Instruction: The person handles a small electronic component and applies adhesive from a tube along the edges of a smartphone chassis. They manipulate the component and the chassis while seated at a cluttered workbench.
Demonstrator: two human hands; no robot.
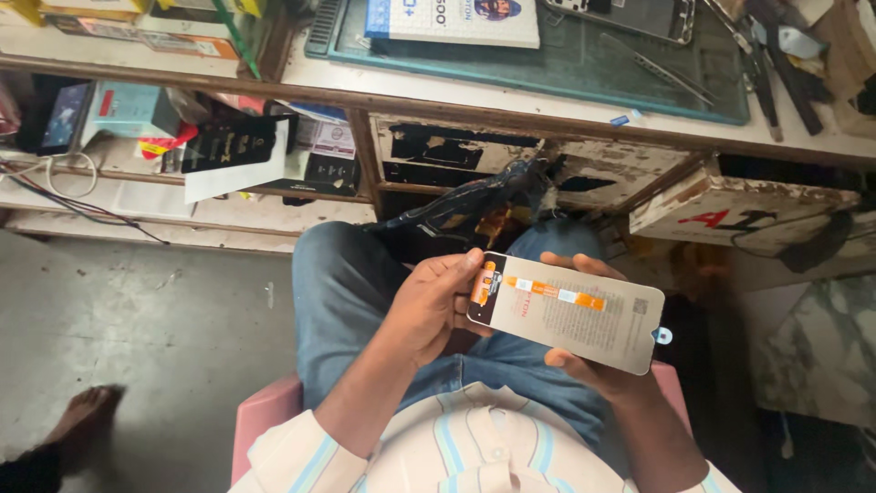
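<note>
Open floor lies left of the knees; the workbench drawers crowd close ahead.

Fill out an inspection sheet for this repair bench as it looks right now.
Surface: worn wooden bench carrying a green cutting mat.
Job's things: flat phone screen panel with an orange strip, held over the lap.
Clutter: white box, phone frame, tools at the far right; boxes and cards on the lower shelf.
Grips: left hand pinches the panel's end; right hand supports it from beneath.
Cables: white and dark cords on the shelf.
Surroundings: open drawer, concrete floor, a bare foot, pink chair.
</note>
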